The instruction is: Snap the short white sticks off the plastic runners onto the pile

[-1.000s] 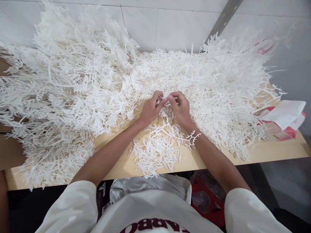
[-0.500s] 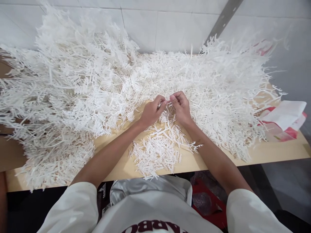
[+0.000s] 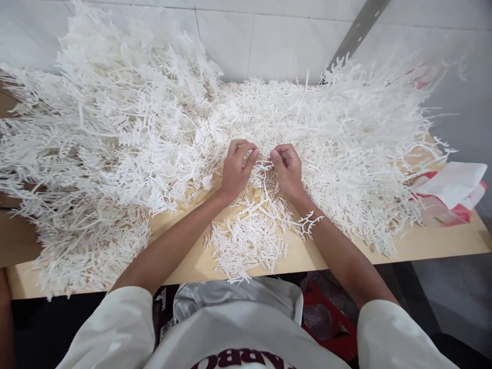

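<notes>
Between the thumb and fingers of my right hand (image 3: 286, 169) is a white branched plastic sprue (image 3: 266, 189). Its thin arms hang down toward the table, and a forked end reaches near my right forearm. My left hand (image 3: 239, 166) is just to the left, a small gap from my right, its thumb and forefinger tips close together in a pinch. Whatever those fingertips hold is too small to make out. Below both hands lies a small pile of short white plastic sticks (image 3: 246, 243), close to the table's front edge.
Large heaps of white branched sprues rise at the left (image 3: 126, 123) and right (image 3: 357, 128) on the wooden table (image 3: 434, 241). A red and white plastic packet (image 3: 449, 195) lies at the right end. Behind stands a tiled wall (image 3: 280, 41); cardboard (image 3: 17, 236) shows at the left.
My left hand has moved slightly up and left, away from my right hand, widening the gap. My right hand stays nearly in place with the sprue.
</notes>
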Tool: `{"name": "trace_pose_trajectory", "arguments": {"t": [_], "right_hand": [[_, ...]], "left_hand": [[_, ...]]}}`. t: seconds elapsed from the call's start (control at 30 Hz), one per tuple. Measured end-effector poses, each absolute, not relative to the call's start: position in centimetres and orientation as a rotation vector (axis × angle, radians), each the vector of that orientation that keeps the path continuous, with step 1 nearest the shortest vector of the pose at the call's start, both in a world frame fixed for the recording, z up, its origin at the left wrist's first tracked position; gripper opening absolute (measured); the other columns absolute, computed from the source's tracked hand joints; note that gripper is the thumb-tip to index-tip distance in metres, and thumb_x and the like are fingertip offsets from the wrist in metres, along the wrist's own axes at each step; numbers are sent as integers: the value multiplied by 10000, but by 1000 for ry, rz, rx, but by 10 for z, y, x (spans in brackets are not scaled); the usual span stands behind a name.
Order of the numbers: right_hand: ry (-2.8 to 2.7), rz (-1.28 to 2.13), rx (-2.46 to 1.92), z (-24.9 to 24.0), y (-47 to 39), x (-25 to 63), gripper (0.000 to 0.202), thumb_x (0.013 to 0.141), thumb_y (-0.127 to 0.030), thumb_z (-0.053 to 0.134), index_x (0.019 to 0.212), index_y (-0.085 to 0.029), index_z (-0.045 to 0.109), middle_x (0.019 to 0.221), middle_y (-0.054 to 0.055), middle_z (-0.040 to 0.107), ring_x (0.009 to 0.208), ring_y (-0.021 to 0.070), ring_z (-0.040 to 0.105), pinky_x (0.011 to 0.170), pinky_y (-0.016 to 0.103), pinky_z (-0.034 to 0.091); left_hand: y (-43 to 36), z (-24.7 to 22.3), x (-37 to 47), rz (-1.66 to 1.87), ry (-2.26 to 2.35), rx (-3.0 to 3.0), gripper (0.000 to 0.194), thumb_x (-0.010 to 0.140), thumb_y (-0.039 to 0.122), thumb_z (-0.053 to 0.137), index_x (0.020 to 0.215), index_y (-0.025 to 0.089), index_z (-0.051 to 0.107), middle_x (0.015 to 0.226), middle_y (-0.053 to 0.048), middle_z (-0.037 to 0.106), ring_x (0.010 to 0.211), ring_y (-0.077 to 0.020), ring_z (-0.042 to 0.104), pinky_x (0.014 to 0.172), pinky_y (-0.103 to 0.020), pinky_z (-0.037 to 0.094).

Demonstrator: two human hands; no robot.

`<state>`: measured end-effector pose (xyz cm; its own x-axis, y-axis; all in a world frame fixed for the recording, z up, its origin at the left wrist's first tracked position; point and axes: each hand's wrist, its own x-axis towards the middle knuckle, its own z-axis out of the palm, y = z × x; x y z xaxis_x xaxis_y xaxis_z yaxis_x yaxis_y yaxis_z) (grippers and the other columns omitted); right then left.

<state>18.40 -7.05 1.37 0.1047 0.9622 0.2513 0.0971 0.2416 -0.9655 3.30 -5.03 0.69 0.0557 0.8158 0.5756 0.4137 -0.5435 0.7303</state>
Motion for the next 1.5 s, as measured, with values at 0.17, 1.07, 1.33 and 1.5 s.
{"name": "trace_pose_trajectory", "arguments": {"t": [0.17,1.07,1.33,1.5], "right_hand": [[-1363,901,-1117,10,-69,184,259,858,-501,631,879,-256,548,772,-35,576,706,101,574,659,265,502],[-1432,840,-1129,15,-75,179,262,907,-515,549,905,-258,501,769,-33,601,721,103,594,704,276,484],[-1373,828,-1170,13,-71,181,302,849,-544,617,871,-256,529,773,-36,612,691,101,577,646,262,476],[-1381,700,-1173,11,-68,184,254,806,-504,688,830,-258,628,836,-25,617,764,111,580,697,275,482]], "left_hand": [[-46,2,32,1459,1208,1929,265,935,474,504,1004,248,625,918,-14,668,886,-130,607,806,-293,468],[-54,6,34,1205,1170,2067,293,992,413,389,803,217,497,724,19,585,634,-97,499,600,-268,366],[-53,5,35,1229,1197,1956,276,955,468,457,841,218,479,714,34,574,609,-79,500,588,-251,375],[-50,5,33,1173,1016,1870,294,948,499,453,1059,235,516,986,-23,659,774,-94,609,686,-243,476]]}}
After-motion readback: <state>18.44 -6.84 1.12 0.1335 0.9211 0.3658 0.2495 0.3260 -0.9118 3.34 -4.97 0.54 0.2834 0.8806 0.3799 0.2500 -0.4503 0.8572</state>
